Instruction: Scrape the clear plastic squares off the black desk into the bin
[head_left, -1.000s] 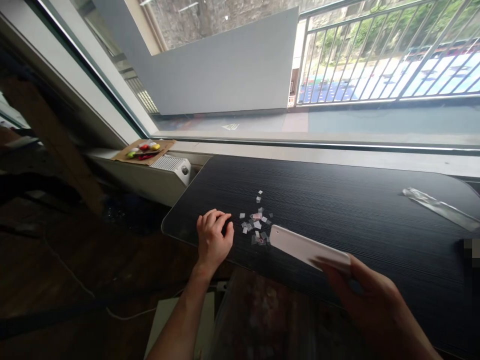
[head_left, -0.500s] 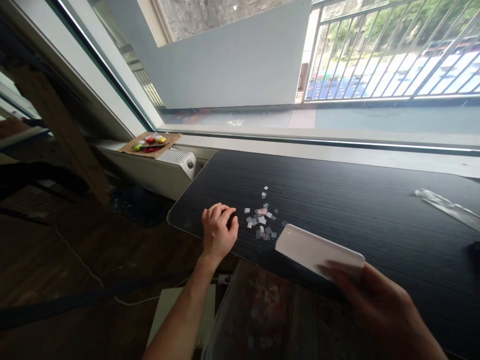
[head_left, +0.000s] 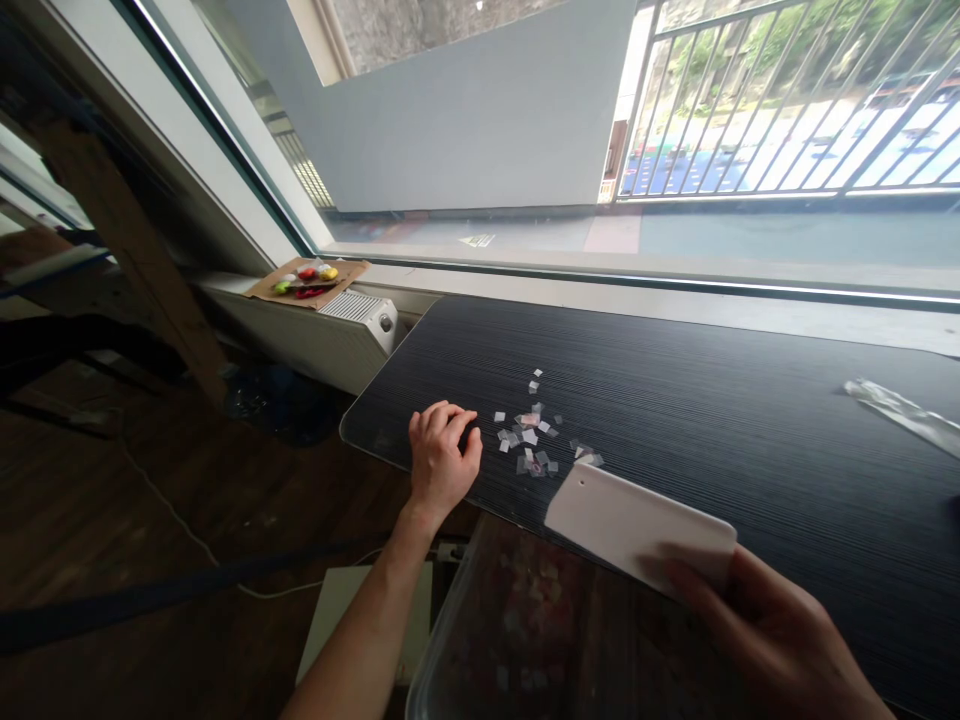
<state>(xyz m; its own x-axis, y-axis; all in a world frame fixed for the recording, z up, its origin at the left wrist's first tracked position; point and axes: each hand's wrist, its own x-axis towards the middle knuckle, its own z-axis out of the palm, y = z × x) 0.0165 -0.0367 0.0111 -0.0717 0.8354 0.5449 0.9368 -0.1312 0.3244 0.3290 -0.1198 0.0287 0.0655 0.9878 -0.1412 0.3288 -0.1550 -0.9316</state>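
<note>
Small clear and white square pieces (head_left: pixel 529 437) lie scattered on the black table (head_left: pixel 675 380). Just left of them is my left hand (head_left: pixel 444 452), resting at the table's near edge with bent fingers, a gap between thumb and forefinger, and nothing visible in it. My right hand (head_left: pixel 772 610) grips the right end of a pale, flat, oblong plastic piece (head_left: pixel 637 525) with rounded corners and a small hole near its far left corner. That piece overlaps the near table edge; a few of the small pieces lie right beside its far left corner. My right fingers are partly in shadow.
Below the near table edge stands a clear plastic bin (head_left: pixel 442 655) with small bits inside. A crumpled clear plastic strip (head_left: pixel 900 412) lies at the table's right. Beyond the left end are a white radiator (head_left: pixel 367 315) and cardboard (head_left: pixel 262 288) bearing colourful items. A window runs behind.
The pale plastic piece has shifted toward the near table edge, and a few small pieces now show by its far corner. My left hand has barely moved; the view has shifted slightly.
</note>
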